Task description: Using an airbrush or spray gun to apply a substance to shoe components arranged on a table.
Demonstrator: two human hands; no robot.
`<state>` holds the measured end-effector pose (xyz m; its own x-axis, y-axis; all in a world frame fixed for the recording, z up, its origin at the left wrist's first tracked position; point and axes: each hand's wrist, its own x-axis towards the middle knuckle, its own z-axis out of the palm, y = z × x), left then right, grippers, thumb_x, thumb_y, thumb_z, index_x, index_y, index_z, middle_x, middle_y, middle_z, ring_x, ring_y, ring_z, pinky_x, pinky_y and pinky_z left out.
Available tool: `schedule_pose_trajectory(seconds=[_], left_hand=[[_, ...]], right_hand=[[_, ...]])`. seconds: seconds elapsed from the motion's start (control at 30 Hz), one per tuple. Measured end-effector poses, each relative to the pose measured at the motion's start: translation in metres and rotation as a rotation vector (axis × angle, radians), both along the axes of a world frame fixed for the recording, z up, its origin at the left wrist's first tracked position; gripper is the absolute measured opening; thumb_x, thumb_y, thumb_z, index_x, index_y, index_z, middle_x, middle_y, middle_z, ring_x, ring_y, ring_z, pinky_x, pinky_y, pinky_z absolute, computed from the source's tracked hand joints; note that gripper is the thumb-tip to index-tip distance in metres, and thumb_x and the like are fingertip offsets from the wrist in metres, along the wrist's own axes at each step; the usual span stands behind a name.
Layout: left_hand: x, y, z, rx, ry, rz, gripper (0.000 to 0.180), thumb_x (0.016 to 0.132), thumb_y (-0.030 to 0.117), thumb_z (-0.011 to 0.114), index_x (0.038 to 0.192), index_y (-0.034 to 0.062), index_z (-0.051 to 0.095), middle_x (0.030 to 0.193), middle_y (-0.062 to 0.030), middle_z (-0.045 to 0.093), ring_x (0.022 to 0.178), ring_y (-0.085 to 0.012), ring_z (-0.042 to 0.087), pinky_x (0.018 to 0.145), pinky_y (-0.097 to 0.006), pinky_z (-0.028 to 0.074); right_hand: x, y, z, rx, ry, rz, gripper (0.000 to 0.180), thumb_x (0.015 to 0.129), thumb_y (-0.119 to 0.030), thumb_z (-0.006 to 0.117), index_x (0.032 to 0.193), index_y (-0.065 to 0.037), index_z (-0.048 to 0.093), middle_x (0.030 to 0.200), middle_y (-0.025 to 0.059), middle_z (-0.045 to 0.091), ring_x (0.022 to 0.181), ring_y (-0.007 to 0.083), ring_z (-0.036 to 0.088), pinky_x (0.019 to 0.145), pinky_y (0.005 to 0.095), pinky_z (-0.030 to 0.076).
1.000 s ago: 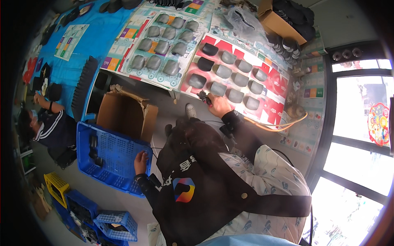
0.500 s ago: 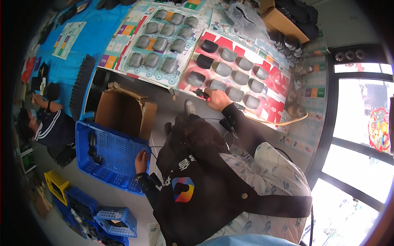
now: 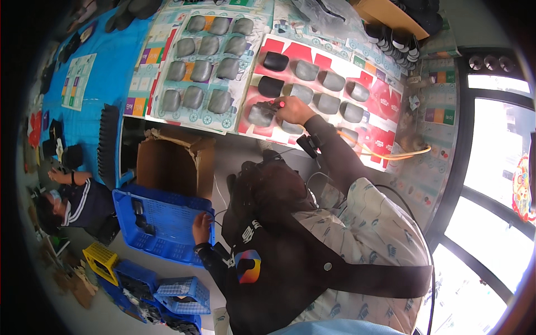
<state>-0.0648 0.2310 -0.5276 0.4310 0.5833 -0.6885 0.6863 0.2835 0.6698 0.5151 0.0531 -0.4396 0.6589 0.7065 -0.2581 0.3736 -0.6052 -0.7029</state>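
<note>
Sunlit windows run along the right, and the counter (image 3: 245, 139) is spread with printed sheets carrying rows of grey moulded pieces. Since a second ago the right hand (image 3: 293, 110) has slid left along the red sheet (image 3: 385, 137) and now sits closed on a small red-tipped tool (image 3: 274, 104), touching the grey piece (image 3: 260, 115) at the sheet's near left corner. Left hand (image 3: 201, 226) rests, fingers curled, on the blue crate (image 3: 162, 223) rim. Open floor lies between crate and cardboard box (image 3: 170, 164).
</note>
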Motion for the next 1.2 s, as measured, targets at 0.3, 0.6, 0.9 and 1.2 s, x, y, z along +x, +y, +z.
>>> schedule_pose_trajectory(seconds=[0.3, 0.6, 0.9, 1.2], left_hand=[[0.051, 0.014, 0.018, 0.011, 0.072, -0.060, 0.035, 0.103, 0.026, 0.059, 0.127, 0.0013, 0.062, 0.103, -0.0073, 0.073, 0.087, -0.0148, 0.071, 0.072, -0.027, 0.052], [0.075, 0.014, 0.021, 0.037, 0.123, -0.072, 0.035, 0.103, 0.024, 0.059, 0.124, -0.0025, 0.063, 0.102, -0.0119, 0.074, 0.087, -0.0179, 0.072, 0.074, -0.029, 0.053], [0.090, 0.016, 0.023, 0.015, 0.102, -0.087, 0.035, 0.103, 0.023, 0.059, 0.126, -0.0030, 0.062, 0.104, -0.0125, 0.074, 0.090, -0.0188, 0.072, 0.076, -0.029, 0.053], [0.079, 0.018, 0.022, 0.033, 0.067, -0.120, 0.038, 0.103, 0.032, 0.059, 0.128, 0.0042, 0.063, 0.105, -0.0066, 0.073, 0.090, -0.0153, 0.070, 0.075, -0.029, 0.052]], right_hand=[[0.046, 0.016, 0.000, -0.151, 0.285, 0.021, 0.029, 0.073, -0.020, 0.062, 0.094, -0.003, 0.072, 0.090, 0.0256, 0.070, 0.091, 0.0420, 0.067, 0.081, 0.0472, 0.053], [0.069, 0.007, 0.011, -0.232, 0.399, 0.053, 0.026, 0.068, -0.021, 0.065, 0.084, 0.000, 0.068, 0.065, 0.0148, 0.066, 0.063, 0.0279, 0.066, 0.064, 0.0396, 0.050], [0.068, -0.002, 0.000, -0.183, 0.470, -0.094, 0.020, 0.069, -0.020, 0.067, 0.073, 0.000, 0.064, 0.060, 0.0104, 0.062, 0.057, 0.0221, 0.062, 0.056, 0.0368, 0.047], [0.052, -0.023, 0.019, -0.314, 0.462, -0.175, 0.020, 0.070, -0.018, 0.070, 0.069, 0.001, 0.063, 0.064, 0.0117, 0.065, 0.057, 0.0209, 0.063, 0.055, 0.0360, 0.047]])
